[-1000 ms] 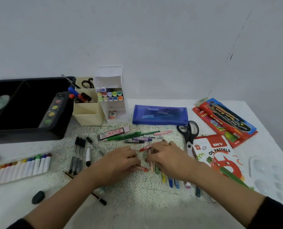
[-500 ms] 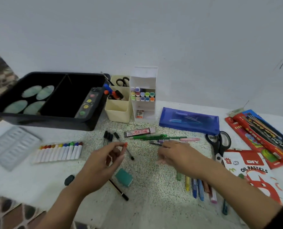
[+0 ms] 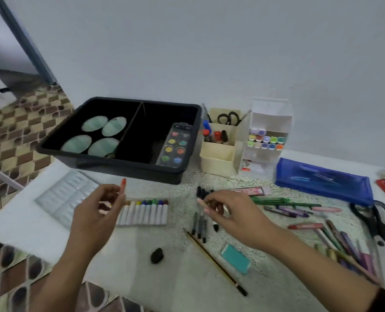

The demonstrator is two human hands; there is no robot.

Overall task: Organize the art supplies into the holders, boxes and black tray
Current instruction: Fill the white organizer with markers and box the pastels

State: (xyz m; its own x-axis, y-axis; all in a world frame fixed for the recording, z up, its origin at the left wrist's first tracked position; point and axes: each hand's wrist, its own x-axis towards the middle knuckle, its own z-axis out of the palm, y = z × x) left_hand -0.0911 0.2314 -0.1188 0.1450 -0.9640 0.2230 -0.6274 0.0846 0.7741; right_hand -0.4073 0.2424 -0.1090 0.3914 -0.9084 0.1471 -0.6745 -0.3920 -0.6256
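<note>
Crayon (image 3: pixel 123 186) pinched in left hand (image 3: pixel 94 215) stands upright, red tip up; right hand (image 3: pixel 234 213) curls, its hold unclear; black tray (image 3: pixel 128 164) holds green ovals (image 3: pixel 94 123), paint set (image 3: pixel 174 146).

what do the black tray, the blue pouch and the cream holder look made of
Black tray: likely rigid plastic, matte, with a rounded moulded rim. Blue pouch: seemingly soft translucent plastic, slightly glossy; pens show through it. Cream holder: probably plastic, smooth, opaque, thin straight walls.

Likely a home craft corner — white table (image 3: pixel 175 278) against a bare wall (image 3: pixel 209 52), checked floor tiles (image 3: pixel 18 131), pens (image 3: pixel 270 200) scattered about.
</note>
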